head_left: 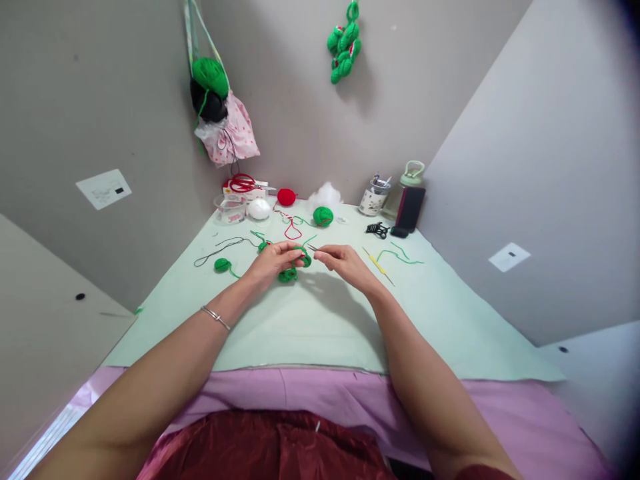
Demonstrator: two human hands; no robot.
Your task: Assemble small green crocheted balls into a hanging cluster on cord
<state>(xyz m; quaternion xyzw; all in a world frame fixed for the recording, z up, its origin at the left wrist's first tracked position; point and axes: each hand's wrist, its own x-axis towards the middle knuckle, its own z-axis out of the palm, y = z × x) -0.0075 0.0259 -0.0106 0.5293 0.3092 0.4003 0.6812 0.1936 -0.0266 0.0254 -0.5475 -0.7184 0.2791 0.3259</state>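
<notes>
My left hand [278, 259] is closed on a green crochet piece [307, 259], which has a loose yarn tail standing up from it. More green crochet work [287, 275] hangs just below those fingers, and another bit with some red lies behind the hand. Pinched in my right hand [343, 261] is a thin dark pointed tool [313, 248]. Its tip points left at the crochet piece, a small distance from it; the exact kind of tool is too small to make out.
A small green yarn ball [223, 265] lies left, and a yellow-handled crochet hook [379, 262] right. Farther back are a larger green ball [323, 217], red yarn [287, 197], white stuffing [326, 197], red-handled scissors [243, 183], a pen cup [374, 197] and a phone [411, 209].
</notes>
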